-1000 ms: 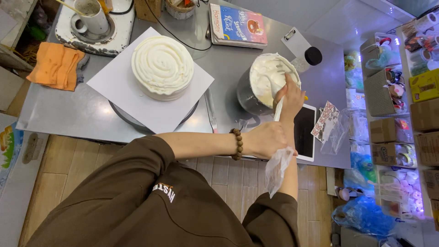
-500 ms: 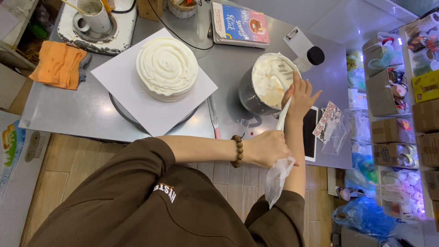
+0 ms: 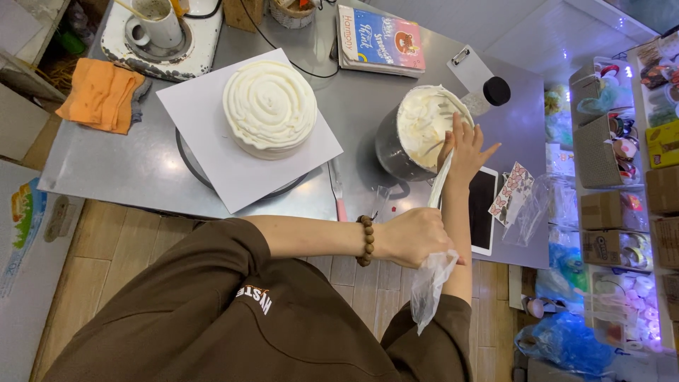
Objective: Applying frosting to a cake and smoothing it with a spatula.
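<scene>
Left hand: we closed our left hand (image 3: 414,237) around the clear piping bag (image 3: 433,279), just off the table's (image 3: 106,166) near edge.
Right hand: our right hand (image 3: 463,145), fingers partly spread, gripped a tool we could not make out inside the cream bowl (image 3: 417,134).
Bag: it hung limp beneath the fist, near the bowl.

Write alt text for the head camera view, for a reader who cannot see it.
Seen from above, a person's left hand grips a clear piping bag while the right hand reaches into a metal bowl of white cream. A white frosted cake sits on a white board on the grey metal table, beside an orange cloth.
</scene>
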